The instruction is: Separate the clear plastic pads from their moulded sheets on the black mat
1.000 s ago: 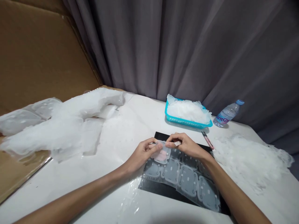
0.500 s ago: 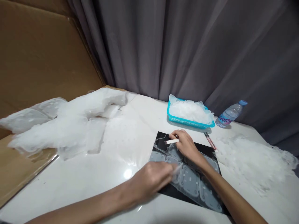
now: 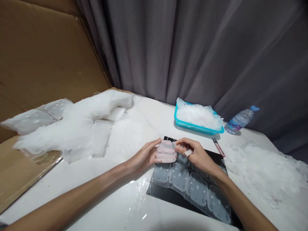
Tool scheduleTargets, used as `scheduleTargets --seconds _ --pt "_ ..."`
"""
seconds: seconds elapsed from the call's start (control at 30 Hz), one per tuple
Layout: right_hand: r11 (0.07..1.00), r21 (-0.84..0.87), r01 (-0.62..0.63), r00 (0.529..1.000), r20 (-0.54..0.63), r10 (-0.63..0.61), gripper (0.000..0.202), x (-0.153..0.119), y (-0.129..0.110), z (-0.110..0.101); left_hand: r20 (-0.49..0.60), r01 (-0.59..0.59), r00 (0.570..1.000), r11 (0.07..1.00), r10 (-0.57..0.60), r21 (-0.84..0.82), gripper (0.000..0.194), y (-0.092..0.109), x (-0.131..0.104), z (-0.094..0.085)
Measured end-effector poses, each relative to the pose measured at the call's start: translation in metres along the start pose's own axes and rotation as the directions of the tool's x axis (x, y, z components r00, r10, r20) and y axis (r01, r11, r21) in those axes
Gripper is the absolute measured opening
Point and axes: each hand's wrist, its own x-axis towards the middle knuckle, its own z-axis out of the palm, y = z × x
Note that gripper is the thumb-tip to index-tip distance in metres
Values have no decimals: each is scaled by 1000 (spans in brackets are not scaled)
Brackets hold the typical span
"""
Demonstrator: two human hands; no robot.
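A small translucent plastic piece (image 3: 166,151), squarish with rounded corners and ridges across it, is held up over the black mat (image 3: 176,199). My left hand (image 3: 148,156) grips it by its left edge. My right hand (image 3: 193,154) has its fingertips at the piece's right edge; a short white flat stick (image 3: 188,153) is tucked in its fingers, mostly hidden by them. Beneath both hands, a clear sheet of joined translucent squares (image 3: 196,189) lies on the mat.
Behind the mat stands a turquoise basket (image 3: 198,129) heaped with translucent pieces. A water bottle (image 3: 240,121) and pink-handled tweezers or cutters (image 3: 218,147) are at right, near a pile of clear scraps (image 3: 267,170). Stacked clear packs (image 3: 79,125) lie left.
My left hand has moved up and away from the sheet with the plastic piece, now held upright. My right hand has shifted slightly right, its fingers now at the piece, the white stick turned.
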Motion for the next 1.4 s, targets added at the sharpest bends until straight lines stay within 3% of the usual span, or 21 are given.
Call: scheduleTargets --seconds 0.27,0.5,0.6,0.7,0.77,0.87,0.9,0.97,1.03,1.1,1.13,1.2,1.3,1.4 --pt "992 119 -38 998 -44 44 28 1 4 -6 149 58 987 998 -59 10 44 4 -3 1" --pt "991 128 -41 998 -45 47 29 0 2 -6 164 7 986 999 -13 40 39 8 -7 4" --pt "997 59 -40 996 -76 44 33 1 10 -11 182 -11 983 999 3 40 35 9 -8 3" --pt "987 -136 -84 993 -93 72 37 -2 19 -22 187 -1 982 1000 -3 20 36 10 -9 2" --pt "958 -265 -112 993 -8 114 36 -8 19 -30 172 -4 985 1000 0 23 36 10 -9 3" --pt "947 -292 -137 978 111 175 37 -17 16 -42 159 -24 987 998 14 64 35 8 -11 4" --pt "949 -279 -144 978 104 179 38 -21 16 -47 162 -33 987 996 19 81 35 8 -11 4" --pt "931 -325 -164 986 -34 162 39 -29 23 -58 171 -42 985 993 23 110 36 6 -12 5" --pt "828 -512 -228 954 -286 86 40 -40 42 -70 164 -38 986 990 16 136 36 6 -12 5" --pt "590 -728 -350 884 -464 -48 42 -52 67 -83 144 -32 989 988 10 153 37 6 -13 5" --pt "487 -779 -394 865 -493 -89 43 -58 81 -89 136 -32 991 987 10 159 37 6 -13 5" --pt "378 -821 -428 862 -497 -103 42 -67 102 -98 129 -37 992 986 16 165 36 6 -13 6" --pt "334 -847 -413 881 -464 -90 37 -72 117 -102 131 -51 991 986 30 158 33 6 -13 8" --pt "229 -890 -394 897 -427 -116 35 -70 115 -99 120 -69 992 984 49 167 35 5 -12 9"
